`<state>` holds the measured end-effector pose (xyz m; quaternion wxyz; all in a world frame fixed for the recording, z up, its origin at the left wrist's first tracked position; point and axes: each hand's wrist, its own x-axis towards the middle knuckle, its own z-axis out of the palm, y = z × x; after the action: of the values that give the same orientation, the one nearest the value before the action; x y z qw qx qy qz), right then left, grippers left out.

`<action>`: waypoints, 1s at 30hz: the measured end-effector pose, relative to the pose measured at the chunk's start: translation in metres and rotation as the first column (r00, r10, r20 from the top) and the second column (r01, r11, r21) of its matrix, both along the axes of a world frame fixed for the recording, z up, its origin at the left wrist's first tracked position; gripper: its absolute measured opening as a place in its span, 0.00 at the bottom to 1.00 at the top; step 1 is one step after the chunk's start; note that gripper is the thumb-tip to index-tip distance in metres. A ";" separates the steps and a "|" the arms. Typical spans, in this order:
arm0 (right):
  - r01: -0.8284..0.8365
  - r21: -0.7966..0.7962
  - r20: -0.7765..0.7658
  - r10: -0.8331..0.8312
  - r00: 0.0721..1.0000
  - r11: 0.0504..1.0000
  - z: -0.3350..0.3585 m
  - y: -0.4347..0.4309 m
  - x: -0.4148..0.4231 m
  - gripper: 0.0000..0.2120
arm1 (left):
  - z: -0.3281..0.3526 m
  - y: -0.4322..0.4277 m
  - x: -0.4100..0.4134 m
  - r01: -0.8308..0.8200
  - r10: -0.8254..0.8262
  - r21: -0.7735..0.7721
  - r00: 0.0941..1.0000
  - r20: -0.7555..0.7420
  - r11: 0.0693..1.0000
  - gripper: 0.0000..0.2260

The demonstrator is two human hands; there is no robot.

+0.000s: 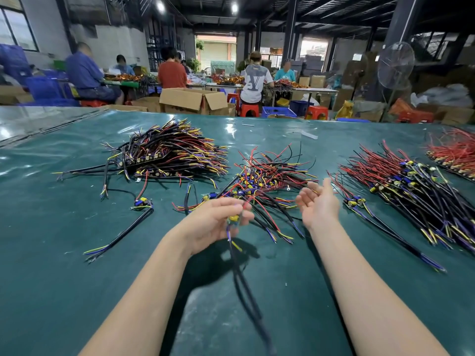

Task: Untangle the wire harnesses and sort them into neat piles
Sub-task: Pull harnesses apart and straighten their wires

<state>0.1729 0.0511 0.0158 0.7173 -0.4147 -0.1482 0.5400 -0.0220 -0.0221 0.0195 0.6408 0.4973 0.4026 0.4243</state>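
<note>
Above the counter (77, 278), just before the tangled heap (270, 173), one harness (233, 219) is gripped by the left hand (213, 222); the right hand (320, 206) is held slack and empty. Placement among the sorted piles (411, 191) is judged next.

Overhead glare; blurred foreground; wide-angle warp

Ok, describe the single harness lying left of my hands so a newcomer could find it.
On the green mat, look nearer than the big stacked pile on the left. The lone harness is one blue-and-yellow component with a black cable trailing toward you, touching no pile.
</note>
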 end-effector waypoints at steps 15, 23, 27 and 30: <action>-0.666 -0.166 0.879 0.415 0.234 0.727 0.004 -0.044 -0.061 0.14 | -0.004 0.008 -0.002 -0.514 0.492 0.243 0.858 0.148 0.823 0.11; -0.762 -0.064 0.789 0.501 0.357 0.644 0.009 -0.045 -0.066 0.13 | 0.002 0.007 -0.003 -0.615 0.557 -0.012 0.707 0.436 0.789 0.06; -0.863 -0.083 0.623 0.702 0.345 0.498 0.012 -0.047 -0.063 0.13 | 0.004 0.005 -0.002 -0.589 0.522 -0.006 0.711 0.470 0.808 0.06; -0.891 -0.058 0.565 0.751 0.343 0.450 0.011 -0.050 -0.063 0.11 | 0.003 0.007 -0.005 -0.596 0.544 -0.074 0.666 0.511 0.799 0.06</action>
<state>0.1098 0.0009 0.0269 0.3212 -0.3097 -0.5926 0.6706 -0.0269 -0.0148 0.0228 0.5326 0.2473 0.3328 0.7379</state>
